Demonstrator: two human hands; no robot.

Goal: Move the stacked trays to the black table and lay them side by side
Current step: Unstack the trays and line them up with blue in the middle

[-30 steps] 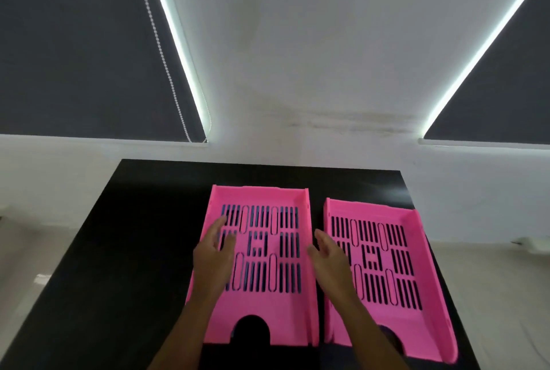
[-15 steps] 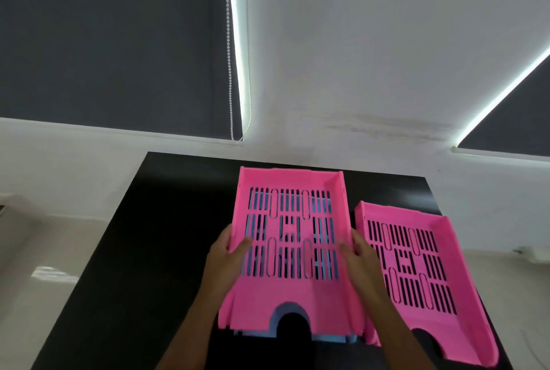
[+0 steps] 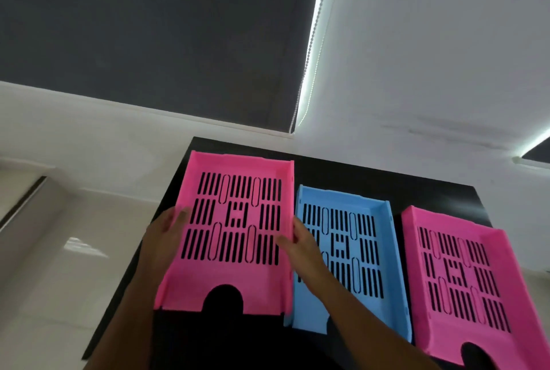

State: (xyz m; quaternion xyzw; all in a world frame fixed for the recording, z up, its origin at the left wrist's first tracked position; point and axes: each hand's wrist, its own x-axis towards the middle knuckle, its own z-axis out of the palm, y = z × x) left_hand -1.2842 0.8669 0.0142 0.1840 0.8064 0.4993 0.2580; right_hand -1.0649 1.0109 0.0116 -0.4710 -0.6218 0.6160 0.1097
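dark blinds [image 3: 148, 27] and a pale wall back the black bench [image 3: 372, 173], where the blue tray [image 3: 372, 217] and the right pink tray [image 3: 476, 274] lie flat, close together. your left hand [image 3: 162, 238] and right hand [image 3: 300, 246] each close a grip on a side wall of the left pink tray [image 3: 238, 220], holding it level beside the blue one, likely so it lands parallel as third in the row.

An office-like room: slotted pink and blue plastic paper trays [image 3: 342, 250] on a glossy black table [image 3: 387, 188] at centre, dark grey roller blind [image 3: 148, 27] with bead chain [image 3: 312, 42] upper left, plain white wall [image 3: 431, 57].
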